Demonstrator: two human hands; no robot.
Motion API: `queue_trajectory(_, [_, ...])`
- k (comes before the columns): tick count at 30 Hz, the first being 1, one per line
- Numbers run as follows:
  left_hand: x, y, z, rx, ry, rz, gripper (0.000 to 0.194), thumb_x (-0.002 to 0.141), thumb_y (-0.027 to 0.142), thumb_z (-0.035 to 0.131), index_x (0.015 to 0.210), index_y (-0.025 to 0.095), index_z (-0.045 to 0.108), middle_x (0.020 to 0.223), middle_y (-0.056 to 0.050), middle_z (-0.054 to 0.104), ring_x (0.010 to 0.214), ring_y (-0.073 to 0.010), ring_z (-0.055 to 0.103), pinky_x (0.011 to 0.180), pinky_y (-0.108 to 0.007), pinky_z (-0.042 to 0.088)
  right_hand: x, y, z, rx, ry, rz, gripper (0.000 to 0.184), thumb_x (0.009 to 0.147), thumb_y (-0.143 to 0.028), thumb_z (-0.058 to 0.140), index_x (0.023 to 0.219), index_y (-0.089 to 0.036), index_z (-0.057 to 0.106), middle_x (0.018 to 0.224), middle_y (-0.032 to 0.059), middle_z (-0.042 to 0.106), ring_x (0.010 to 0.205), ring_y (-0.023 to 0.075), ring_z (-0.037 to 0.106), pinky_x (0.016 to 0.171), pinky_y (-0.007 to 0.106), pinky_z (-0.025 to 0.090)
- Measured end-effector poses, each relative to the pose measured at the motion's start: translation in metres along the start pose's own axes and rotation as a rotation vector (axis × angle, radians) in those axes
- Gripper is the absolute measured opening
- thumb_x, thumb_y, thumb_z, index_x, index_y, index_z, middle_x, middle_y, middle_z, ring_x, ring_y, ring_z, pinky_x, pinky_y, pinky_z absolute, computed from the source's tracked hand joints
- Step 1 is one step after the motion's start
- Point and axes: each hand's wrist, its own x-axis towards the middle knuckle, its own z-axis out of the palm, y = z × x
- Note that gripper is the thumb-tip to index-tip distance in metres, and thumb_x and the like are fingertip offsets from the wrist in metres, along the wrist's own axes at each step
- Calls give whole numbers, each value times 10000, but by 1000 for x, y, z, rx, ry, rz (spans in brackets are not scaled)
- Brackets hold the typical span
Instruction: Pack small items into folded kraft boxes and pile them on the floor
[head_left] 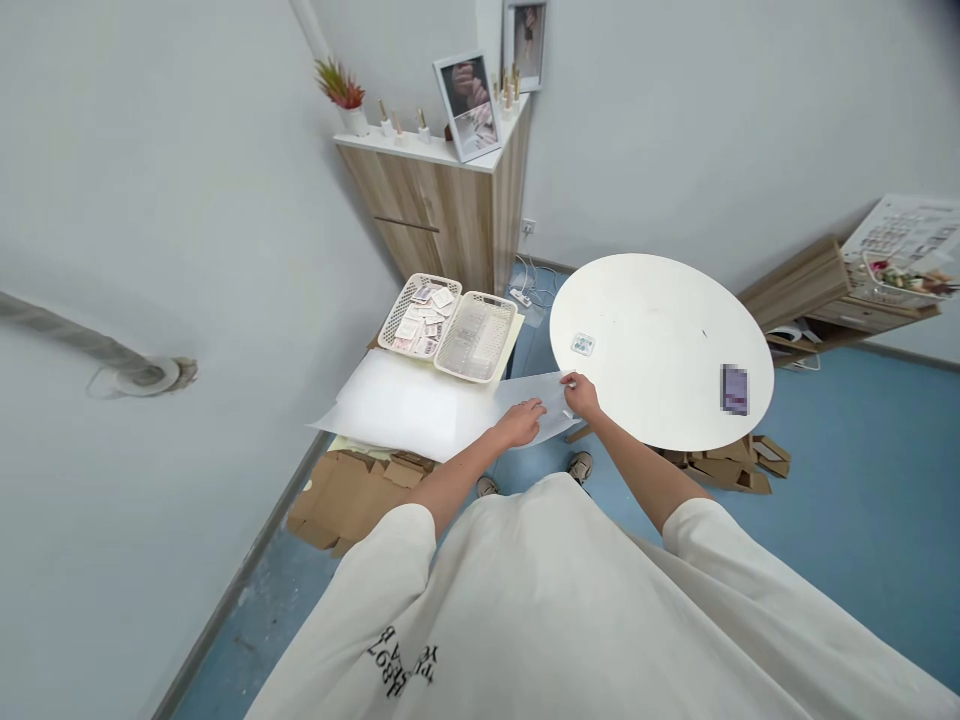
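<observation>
A translucent white sheet (551, 390) stretches from a pile of white sheets (397, 395) across the gap toward the round table. My right hand (581, 396) pinches the sheet's right end close to the table rim. On the sheet's near side lies my left hand (521, 423), palm down with fingers stretched out. Behind the pile stand two white plastic baskets. The left basket (387, 330) contains several small printed packets, and the right basket (507, 345) holds clear plastic pieces that I cannot make out exactly.
A round white table (637, 330) carries a small clear item (583, 344) and a pixelated purple object (735, 389). Flattened cardboard (345, 500) lies at lower left, more cardboard (727, 468) under the table. Cables and a power strip (520, 296) sit near a wooden cabinet (442, 215).
</observation>
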Motion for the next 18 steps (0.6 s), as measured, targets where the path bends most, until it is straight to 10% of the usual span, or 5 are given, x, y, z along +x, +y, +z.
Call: queue_trajectory(18, [258,103,61,52,-321,-227,457,933,230,433,1385,196,498,1553,-130,393,1368,-315,431,1084,-469,404,126,219,-184,-201,-193,-40,446,911,-49,422,1219,-216,699,1292,64,649,1125,208,631,983,312,489])
